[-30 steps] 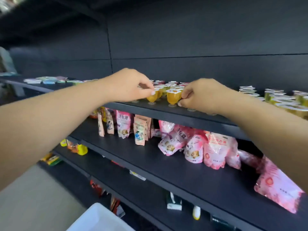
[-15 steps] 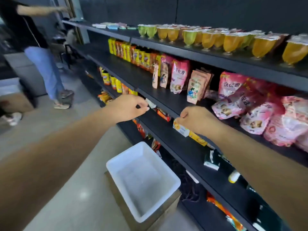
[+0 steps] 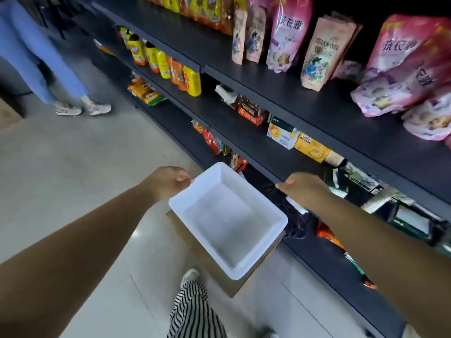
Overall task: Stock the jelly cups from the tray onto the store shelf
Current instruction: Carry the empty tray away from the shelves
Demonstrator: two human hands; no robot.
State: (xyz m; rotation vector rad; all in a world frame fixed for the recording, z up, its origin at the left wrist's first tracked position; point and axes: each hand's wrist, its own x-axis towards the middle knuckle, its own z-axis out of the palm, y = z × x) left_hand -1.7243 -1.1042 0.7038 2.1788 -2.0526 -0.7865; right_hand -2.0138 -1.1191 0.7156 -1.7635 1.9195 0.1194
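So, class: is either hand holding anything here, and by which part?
The left hand touches the white tray's far corner rim; a grip cannot be confirmed. The right hand holds nothing visible.

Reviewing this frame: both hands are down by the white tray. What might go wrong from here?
1. The white tray looks empty, so reaching in would fetch no jelly cups.
2. It sits on a cardboard box and overhangs it; a bump from the left hand might tip it.
3. The right hand is close to the shelf edge.

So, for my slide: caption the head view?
Both hands reach toward an empty white tray beside stocked shelves.
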